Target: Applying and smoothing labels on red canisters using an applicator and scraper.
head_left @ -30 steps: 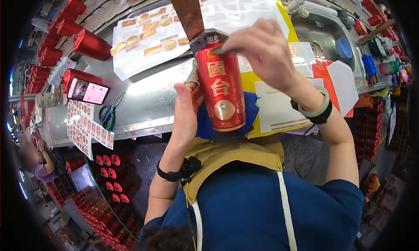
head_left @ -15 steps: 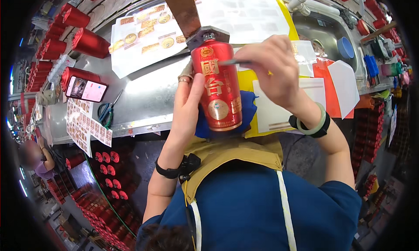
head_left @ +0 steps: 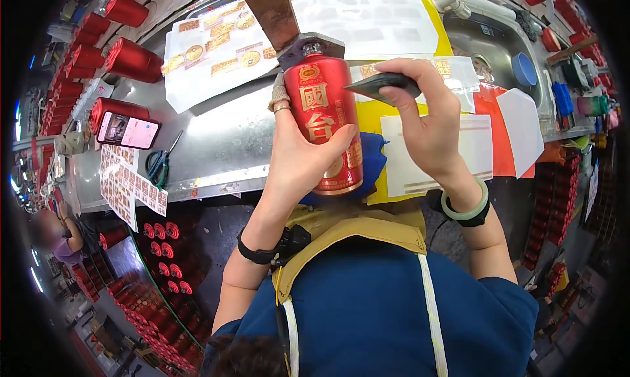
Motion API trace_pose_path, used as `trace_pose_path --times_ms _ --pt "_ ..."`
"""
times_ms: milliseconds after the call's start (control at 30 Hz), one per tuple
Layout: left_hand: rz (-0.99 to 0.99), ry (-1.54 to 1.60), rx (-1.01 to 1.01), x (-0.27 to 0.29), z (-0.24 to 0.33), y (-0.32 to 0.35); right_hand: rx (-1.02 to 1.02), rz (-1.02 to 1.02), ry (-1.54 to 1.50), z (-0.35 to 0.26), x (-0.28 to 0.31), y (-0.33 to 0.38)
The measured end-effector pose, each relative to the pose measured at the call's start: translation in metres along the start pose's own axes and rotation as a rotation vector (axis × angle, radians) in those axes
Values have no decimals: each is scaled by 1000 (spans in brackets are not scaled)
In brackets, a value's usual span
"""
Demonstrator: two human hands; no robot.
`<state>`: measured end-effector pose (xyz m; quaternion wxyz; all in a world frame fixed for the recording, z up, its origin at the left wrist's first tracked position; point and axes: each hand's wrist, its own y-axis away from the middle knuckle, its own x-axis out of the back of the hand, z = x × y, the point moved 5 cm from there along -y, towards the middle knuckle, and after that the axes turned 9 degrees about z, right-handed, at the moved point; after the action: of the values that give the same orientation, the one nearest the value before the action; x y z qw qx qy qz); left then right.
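Across the lower middle, a navy shirt point(head_left: 367, 305) and a tan apron point(head_left: 348, 246) with white straps are closest. Just beyond, the left hand point(head_left: 305, 152) is wrapped around the red bottle point(head_left: 331, 104), its thumb spread over the front and its other fingers along the left side, partly hidden. The right hand point(head_left: 426, 124) pinches a dark tool point(head_left: 387, 83) between thumb and fingers; its pointed tip overlaps the bottle's upper right side, though whether it touches cannot be told. A pale green bangle point(head_left: 476, 209) circles the right wrist.

The bottle lies with its base toward the person, over a blue cloth point(head_left: 374, 164), its neck at a dark metal holder point(head_left: 331, 47) joined to a brown bar point(head_left: 272, 13). To the right, a white card point(head_left: 436, 154) lies beside a red sheet point(head_left: 489, 108).

On the steel worktop point(head_left: 216, 141), scissors point(head_left: 157, 166) rest near a sheet of small labels point(head_left: 125, 180) and a lit phone point(head_left: 128, 129). Farther off lie a large sheet with gold labels point(head_left: 223, 82) and, at right, a sink point(head_left: 485, 49) holding a blue bowl point(head_left: 524, 70). Red containers point(head_left: 133, 60) stand at upper left; another person point(head_left: 69, 242) is at the far left edge.
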<state>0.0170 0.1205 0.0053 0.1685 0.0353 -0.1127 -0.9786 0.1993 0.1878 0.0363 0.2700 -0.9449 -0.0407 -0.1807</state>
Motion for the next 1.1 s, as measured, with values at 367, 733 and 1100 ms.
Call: trace_pose_path --times_ms 367,733,1100 --pt "-124 377 65 17 -10 1 5 80 -86 -1 -11 -30" --pt "15 368 139 27 -34 1 -661 -326 -636 39 -72 47" --pt "-10 367 54 29 -52 -2 -644 -386 -585 39 -63 43"
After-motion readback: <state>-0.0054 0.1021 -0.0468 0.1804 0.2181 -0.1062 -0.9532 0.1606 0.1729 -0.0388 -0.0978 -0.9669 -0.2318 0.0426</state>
